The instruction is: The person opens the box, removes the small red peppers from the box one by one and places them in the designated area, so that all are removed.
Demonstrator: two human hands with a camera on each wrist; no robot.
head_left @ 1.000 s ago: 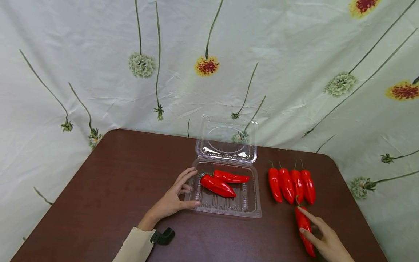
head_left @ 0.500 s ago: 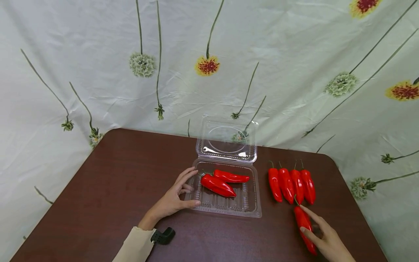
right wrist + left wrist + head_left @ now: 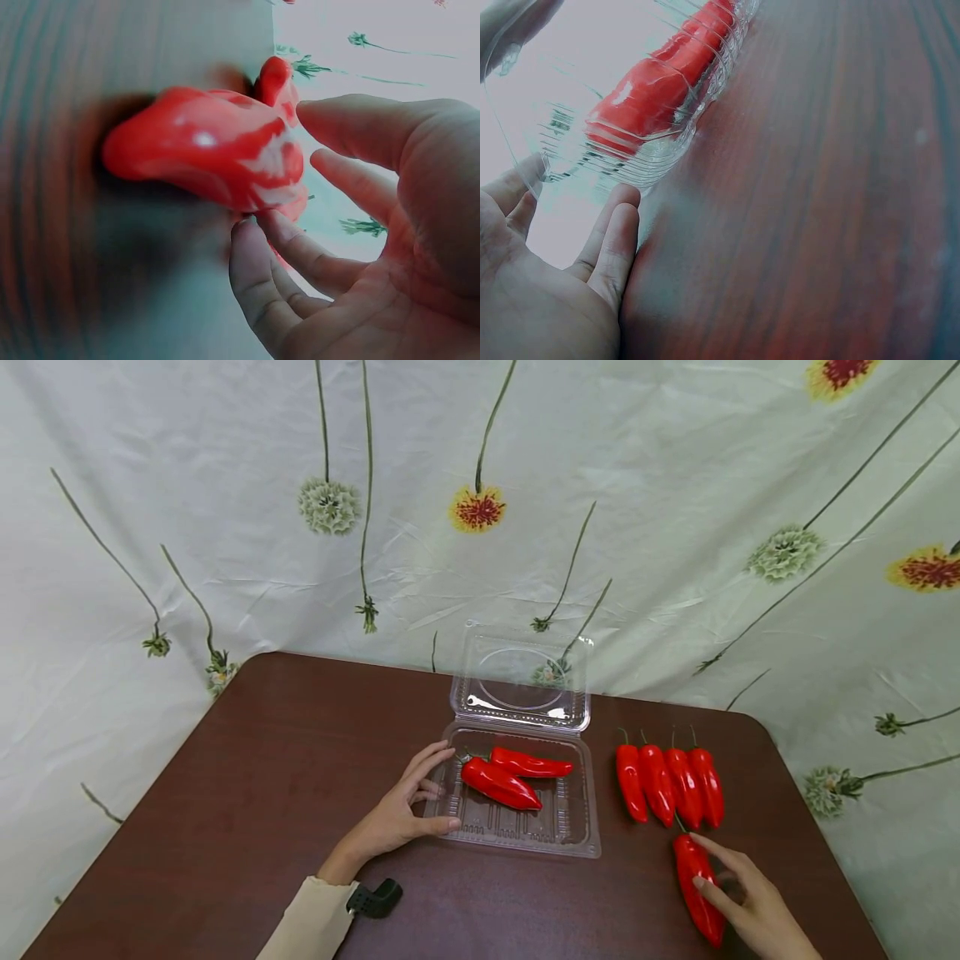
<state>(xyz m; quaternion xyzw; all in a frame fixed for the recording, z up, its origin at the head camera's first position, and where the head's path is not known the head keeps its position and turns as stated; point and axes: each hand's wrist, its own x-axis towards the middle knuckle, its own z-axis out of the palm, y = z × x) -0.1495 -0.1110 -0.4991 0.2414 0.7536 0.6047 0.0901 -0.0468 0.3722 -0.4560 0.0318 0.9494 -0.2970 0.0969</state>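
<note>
A clear plastic clamshell container (image 3: 517,843) stands lid up on the table, with two red chili peppers (image 3: 498,785) lying inside. My left hand (image 3: 397,818) rests at its left side, the fairly straight fingertips touching the clear wall in the left wrist view; the thumb lies at the front rim. To the right, my right hand (image 3: 757,906) holds a single red chili pepper (image 3: 688,870) lightly, thumb over it and fingers along its right side. The right wrist view shows that pepper (image 3: 202,146) low over the wood, its tapered end toward me.
Several more red peppers (image 3: 630,781) lie side by side on the table right of the container, stems away from me. The raised lid (image 3: 521,685) leans by the flowered cloth (image 3: 225,527) behind the brown table (image 3: 322,727).
The pepper under my right hand has rolled and shifted slightly, its stem now pointing more to the left. The right fingers have moved a little with it. My left hand stays in place.
</note>
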